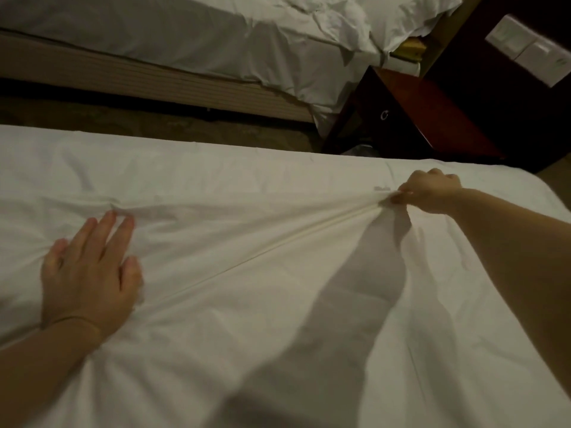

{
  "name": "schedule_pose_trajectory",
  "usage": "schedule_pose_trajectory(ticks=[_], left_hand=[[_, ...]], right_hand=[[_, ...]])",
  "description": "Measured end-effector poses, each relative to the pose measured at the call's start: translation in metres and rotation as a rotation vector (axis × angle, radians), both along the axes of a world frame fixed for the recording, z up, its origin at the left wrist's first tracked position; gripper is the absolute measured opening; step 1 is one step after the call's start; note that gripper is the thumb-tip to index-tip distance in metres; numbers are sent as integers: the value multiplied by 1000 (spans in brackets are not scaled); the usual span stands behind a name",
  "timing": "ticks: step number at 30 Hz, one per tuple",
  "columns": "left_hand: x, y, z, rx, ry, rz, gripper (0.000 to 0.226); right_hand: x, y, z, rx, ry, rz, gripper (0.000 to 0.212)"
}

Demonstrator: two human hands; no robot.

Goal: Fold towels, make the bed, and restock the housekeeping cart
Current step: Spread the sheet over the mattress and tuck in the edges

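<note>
White sheet [247,168] covers the near bed [522,196] across the lower frame, cut off at the bottom and both sides; at lower left the left hand [89,273] lies flat on it, fingers straight and spread, gripping nothing. At centre right the right hand [429,193] pinches a gathered ridge of the sheet, fingertips partly buried in the fold. Dim light blurs the second bed [185,41] at upper left, the dark nightstand [432,118] at upper right, and something yellow [409,47] between them, too small to identify.
</note>
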State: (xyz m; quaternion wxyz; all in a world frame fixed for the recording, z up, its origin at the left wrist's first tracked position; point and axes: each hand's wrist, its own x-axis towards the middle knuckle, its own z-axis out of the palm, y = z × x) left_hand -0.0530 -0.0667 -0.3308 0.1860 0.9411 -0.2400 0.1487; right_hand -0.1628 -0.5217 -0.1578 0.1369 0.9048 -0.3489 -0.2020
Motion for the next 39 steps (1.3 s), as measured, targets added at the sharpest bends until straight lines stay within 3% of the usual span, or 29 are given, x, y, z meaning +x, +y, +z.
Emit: schedule_pose_trajectory(ticks=[7,11,13,15,18,20,25,28,31,33,36,39], left_hand=[[0,1,-2,23,-17,17,58],[-1,1,-3,32,2,24,60],[-1,2,-3,34,-8,15,60],[-2,1,-3,24,7,13,60],[-2,1,-3,15,31,25,61],[-1,3,-4,21,20,21,61],[0,3,-4,27,-9,37,60],[0,3,-5,26,-28,38,60],[0,2,-5,36,-37,43,60],[1,2,-6,41,-37,53,60],[-1,3,-4,43,-43,68,59],[-2,4,-3,38,-60,69,58]], right_hand=[[14,10,-41,0,-140,-265,60],[1,6,-47,498,-755,-460,24],[-15,7,-47,636,-923,-570,21],[-27,10,-50,696,-896,-640,28],[-29,21,-48,661,-696,-636,41],[-22,25,-48,615,-732,-605,38],[-13,36,-74,394,-922,-614,30],[-4,55,-83,188,-861,-577,31],[9,89,-83,26,-821,-368,46],[12,136,-88,106,-812,-203,49],[10,227,-96,330,-646,31,51],[39,261,-91,387,-631,232,39]])
